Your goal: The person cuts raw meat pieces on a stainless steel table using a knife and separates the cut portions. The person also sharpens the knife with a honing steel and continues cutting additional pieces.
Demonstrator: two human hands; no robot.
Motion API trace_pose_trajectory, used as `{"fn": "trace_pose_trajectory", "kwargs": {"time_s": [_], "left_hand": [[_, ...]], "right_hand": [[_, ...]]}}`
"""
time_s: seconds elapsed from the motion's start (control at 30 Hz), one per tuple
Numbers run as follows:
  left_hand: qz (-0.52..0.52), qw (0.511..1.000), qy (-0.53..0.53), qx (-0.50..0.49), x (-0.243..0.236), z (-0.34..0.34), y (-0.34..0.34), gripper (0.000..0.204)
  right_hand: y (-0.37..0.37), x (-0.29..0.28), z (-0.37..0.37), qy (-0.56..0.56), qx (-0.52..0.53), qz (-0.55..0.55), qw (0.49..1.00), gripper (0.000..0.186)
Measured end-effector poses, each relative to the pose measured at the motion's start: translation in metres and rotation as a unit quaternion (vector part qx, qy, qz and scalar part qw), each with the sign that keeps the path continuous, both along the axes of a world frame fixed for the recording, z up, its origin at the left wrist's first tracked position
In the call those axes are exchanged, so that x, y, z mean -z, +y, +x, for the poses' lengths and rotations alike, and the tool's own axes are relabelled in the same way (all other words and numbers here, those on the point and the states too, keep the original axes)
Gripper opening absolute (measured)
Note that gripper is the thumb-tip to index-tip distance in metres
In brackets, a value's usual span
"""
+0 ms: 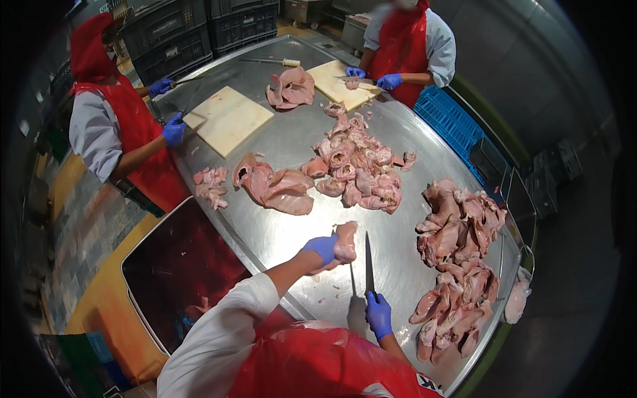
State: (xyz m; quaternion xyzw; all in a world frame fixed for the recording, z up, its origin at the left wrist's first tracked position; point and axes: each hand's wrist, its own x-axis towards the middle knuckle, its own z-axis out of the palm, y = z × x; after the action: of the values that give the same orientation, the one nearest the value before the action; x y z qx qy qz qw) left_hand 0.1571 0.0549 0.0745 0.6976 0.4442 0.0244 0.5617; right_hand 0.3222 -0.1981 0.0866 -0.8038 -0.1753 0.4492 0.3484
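Note:
My gloved left hand (318, 249) grips a pale pink piece of meat (345, 242) over the steel table (312, 298). In my right hand (379, 313), also in a blue glove, is a long knife (369, 262), its blade upright in the picture beside the meat, not touching it. Beyond my left hand lie a large flat piece of meat (282, 192) and a heap of smaller pieces (358, 169). Two more piles, an upper (451, 222) and a lower one (458, 312), lie along the right side.
Two co-workers in red aprons (123, 139) (398, 56) hold knives at white cutting boards (225, 119) (332, 83). A dark red-stained bin (166, 272) adjoins the table's left. Blue crates (448, 129) stand at right; stacked black crates (166, 43) stand behind.

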Motion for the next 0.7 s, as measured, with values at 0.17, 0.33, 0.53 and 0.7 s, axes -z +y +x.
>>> {"fn": "trace_pose_trajectory", "kwargs": {"time_s": [0.17, 0.33, 0.53, 0.7], "left_hand": [[0.502, 0.833, 0.188, 0.134, -0.007, 0.020, 0.000, 0.048], [0.461, 0.840, 0.186, 0.218, 0.010, 0.010, -0.019, 0.052], [0.477, 0.842, 0.156, 0.198, 0.030, -0.007, -0.021, 0.064], [0.329, 0.916, 0.189, 0.133, 0.021, 0.012, -0.020, 0.066]], "right_hand": [[-0.035, 0.003, 0.002, 0.006, 0.072, 0.028, 0.997, 0.030], [-0.041, 0.014, 0.007, 0.003, 0.076, 0.020, 0.997, 0.032], [-0.015, 0.033, 0.010, -0.072, -0.004, 0.040, 0.997, 0.036], [-0.011, 0.058, 0.007, -0.065, -0.029, 0.100, 0.992, 0.044]]}}
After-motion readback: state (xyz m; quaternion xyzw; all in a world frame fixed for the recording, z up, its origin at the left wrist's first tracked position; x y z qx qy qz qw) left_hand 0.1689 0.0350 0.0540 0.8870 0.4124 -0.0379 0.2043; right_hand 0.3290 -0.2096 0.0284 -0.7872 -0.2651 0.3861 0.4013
